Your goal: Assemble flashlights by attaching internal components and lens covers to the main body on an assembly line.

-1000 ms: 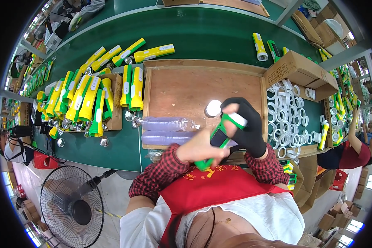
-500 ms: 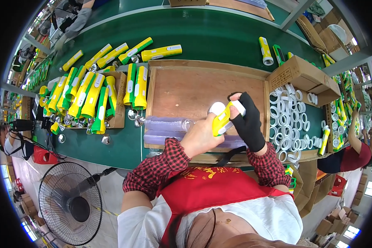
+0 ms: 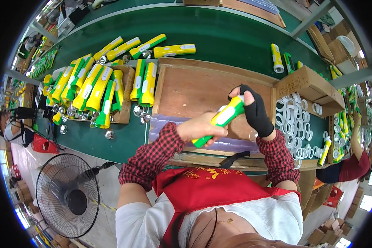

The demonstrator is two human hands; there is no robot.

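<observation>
A yellow and green flashlight (image 3: 227, 116) is held slantwise over the wooden tray (image 3: 182, 89), its green end pointing down toward me. My left hand (image 3: 200, 126) wraps round the lower part of its body. At the upper end, the bare fingertips of my right hand (image 3: 255, 109), in a black fingerless glove, close on the head, hiding most of it. A whitish round piece (image 3: 223, 108) shows partly behind the flashlight. Beneath my hands, clear lavender plastic sleeves (image 3: 235, 145) lie along the tray's near side.
Many white rings (image 3: 297, 130) are heaped right of the tray, beside a cardboard box (image 3: 312, 86). To the left, a carton (image 3: 126, 97) holds several flashlights, with silver reflectors (image 3: 109, 134) around it. More flashlights (image 3: 174, 50) lie beyond the tray. A fan (image 3: 68, 196) stands at lower left.
The flashlight has turned in my hands: its long green-edged side now shows, and its lower end sticks out past my left hand. The view has shifted slightly, moving the table's contents rightward.
</observation>
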